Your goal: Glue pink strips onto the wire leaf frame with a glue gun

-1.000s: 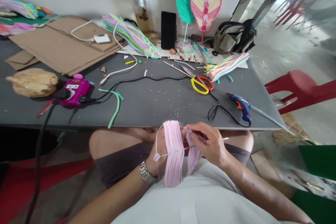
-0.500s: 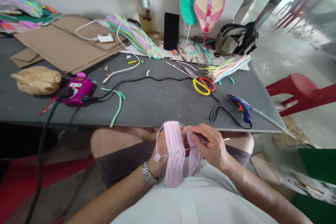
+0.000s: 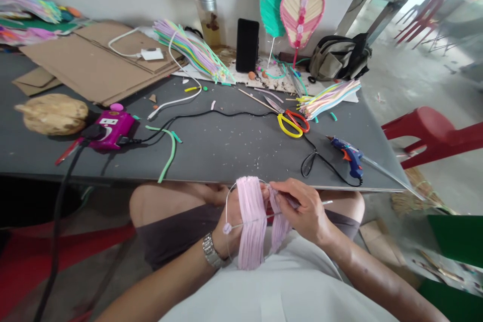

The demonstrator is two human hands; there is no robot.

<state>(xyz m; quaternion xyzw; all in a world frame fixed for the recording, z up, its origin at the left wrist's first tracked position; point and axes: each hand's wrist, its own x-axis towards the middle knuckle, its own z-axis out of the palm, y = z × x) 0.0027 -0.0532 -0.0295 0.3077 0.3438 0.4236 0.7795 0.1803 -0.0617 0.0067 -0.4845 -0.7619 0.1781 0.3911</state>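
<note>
Over my lap I hold a hand fan point(image 3: 252, 241), a round wire frame wound with a wide band of pale pink pipe cleaners. A thin metal rod crosses its middle, with a small pink knob at the left end. My left hand point(image 3: 232, 214) is closed on the frame from behind; the pink band hides most of its fingers. My right hand point(image 3: 304, 206) pinches a pink pipe cleaner point(image 3: 272, 192) with thumb and forefinger at the frame's upper right edge. A second, narrower pink strip point(image 3: 279, 229) hangs under that hand, partly covered by it.
On the grey table point(image 3: 226, 156) lie scissors point(image 3: 290, 123), a blue glue gun point(image 3: 349, 156) with its cord, and a purple power socket point(image 3: 113, 128). Farther back are pipe-cleaner bundles point(image 3: 192, 53), cardboard point(image 3: 101, 75), a phone point(image 3: 247, 45), a bottle point(image 3: 207, 15) and a finished heart-shaped fan point(image 3: 302, 17).
Almost nothing differs. The fan and both hands have shifted very slightly, and the right hand keeps its pinch at the same edge.
</note>
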